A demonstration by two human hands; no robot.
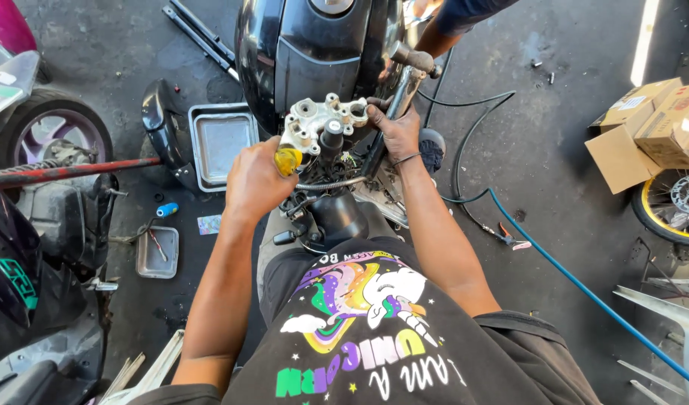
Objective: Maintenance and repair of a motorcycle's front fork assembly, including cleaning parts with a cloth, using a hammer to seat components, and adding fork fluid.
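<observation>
Square metal tray on the floor left of the motorcycle looks empty, and a smaller tray nearer the person holds what may be a thin tool or two, too small to tell. Left hand is closed around a yellow-handled screwdriver, its tip hidden, right beside the pale metal bracket. That bracket, cast with round holes, sits atop the steering column below the black fuel tank; right hand grips its right edge.
</observation>
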